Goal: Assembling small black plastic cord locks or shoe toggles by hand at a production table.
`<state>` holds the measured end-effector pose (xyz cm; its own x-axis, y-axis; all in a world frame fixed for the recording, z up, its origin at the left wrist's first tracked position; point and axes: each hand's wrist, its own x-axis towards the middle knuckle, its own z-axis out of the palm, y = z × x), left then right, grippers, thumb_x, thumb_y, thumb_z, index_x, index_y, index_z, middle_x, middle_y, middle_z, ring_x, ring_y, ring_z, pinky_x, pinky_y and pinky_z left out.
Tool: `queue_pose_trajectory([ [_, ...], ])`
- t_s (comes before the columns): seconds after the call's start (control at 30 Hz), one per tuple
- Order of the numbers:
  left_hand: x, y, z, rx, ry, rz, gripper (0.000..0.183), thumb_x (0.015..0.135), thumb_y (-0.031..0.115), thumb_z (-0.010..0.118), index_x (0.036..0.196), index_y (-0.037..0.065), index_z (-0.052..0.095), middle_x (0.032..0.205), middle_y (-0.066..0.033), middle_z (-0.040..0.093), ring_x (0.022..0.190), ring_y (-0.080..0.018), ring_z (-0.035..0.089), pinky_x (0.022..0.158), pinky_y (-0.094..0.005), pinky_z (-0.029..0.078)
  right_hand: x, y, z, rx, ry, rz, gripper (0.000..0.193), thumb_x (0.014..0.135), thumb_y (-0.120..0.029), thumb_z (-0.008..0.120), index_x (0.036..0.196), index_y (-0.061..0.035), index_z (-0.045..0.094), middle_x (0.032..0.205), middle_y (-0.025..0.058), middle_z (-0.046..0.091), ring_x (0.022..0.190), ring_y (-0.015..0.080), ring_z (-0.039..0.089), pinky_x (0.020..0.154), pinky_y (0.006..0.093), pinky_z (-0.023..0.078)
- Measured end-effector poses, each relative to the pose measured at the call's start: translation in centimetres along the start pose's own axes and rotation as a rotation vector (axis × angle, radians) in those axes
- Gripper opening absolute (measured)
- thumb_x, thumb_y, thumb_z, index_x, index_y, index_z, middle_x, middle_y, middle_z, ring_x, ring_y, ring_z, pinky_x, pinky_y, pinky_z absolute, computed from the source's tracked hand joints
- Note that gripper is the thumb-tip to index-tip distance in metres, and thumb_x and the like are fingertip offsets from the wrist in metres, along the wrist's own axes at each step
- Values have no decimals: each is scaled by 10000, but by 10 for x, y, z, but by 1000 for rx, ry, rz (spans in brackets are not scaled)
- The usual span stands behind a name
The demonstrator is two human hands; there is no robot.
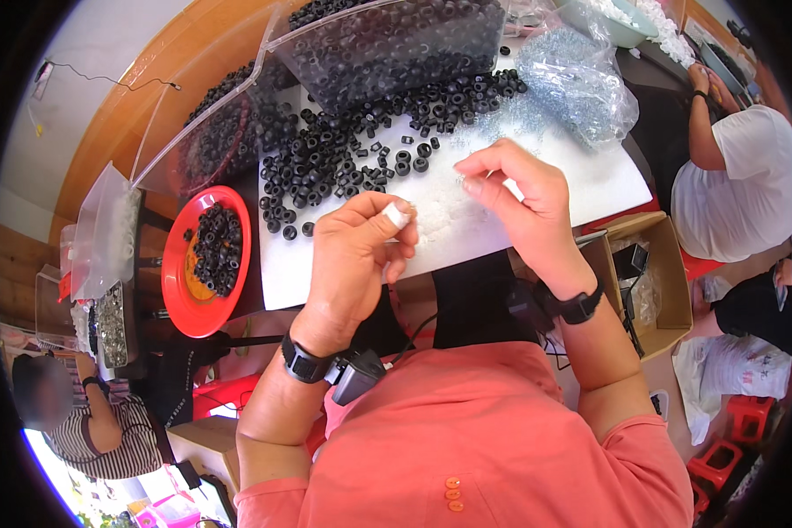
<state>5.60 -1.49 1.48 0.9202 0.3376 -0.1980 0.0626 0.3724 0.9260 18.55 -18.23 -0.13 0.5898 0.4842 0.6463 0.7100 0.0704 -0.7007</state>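
Note:
Over the near part of a white board [370, 282], my left hand [343, 255] is closed, its thumb pressed to the forefinger. White tape [396, 215] wraps that thumb's tip; anything pinched there is too small to make out. To the right, my right hand [532, 207] pinches with thumb and forefinger, and a tiny piece seems to be at the tips. Loose black ring-shaped parts [312, 163] are heaped on the board beyond my left hand. Several lie singly between the hands, such as a black ring [421, 165]. Small clear bluish pieces [502, 119] are scattered beyond my right hand.
A clear bin [387, 66] of black parts stands at the back, beside a plastic bag [581, 84] of bluish pieces. At left is a red plate [172, 273] with black parts. A cardboard box [673, 290] sits at right. Co-workers sit at both sides.

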Motion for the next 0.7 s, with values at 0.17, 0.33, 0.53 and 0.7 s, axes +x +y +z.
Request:
queue_pose_trajectory([
  [0.17,3,-11,15,-142,-89,-68,187,971,173,669,994,-12,650,776,-74,647,608,-125,583,450,-212,381,-16,-14,15,690,-166,348,121,943,-6,631,1053,25,674,942,64,705,792,111,673,761,255,533],
  [0.33,6,-8,18,-78,-87,-74,168,964,165,680,971,-3,673,763,-64,641,586,-119,572,444,-214,382,-18,-6,12,519,-132,208,93,919,-11,667,1010,7,669,901,36,689,806,95,651,734,248,519],
  [0.53,42,7,7,957,110,665,77,864,98,716,884,24,712,765,-53,603,709,-175,552,573,-278,430,-14,2,3,437,67,330,89,904,-16,691,983,0,655,868,3,662,770,56,580,702,220,472],
  [0.7,65,5,16,1507,51,937,147,735,23,727,879,48,705,852,-89,551,860,-285,528,695,-393,476,-14,7,0,519,124,361,101,901,-13,699,993,-2,658,870,-17,652,781,37,567,698,203,456],
])
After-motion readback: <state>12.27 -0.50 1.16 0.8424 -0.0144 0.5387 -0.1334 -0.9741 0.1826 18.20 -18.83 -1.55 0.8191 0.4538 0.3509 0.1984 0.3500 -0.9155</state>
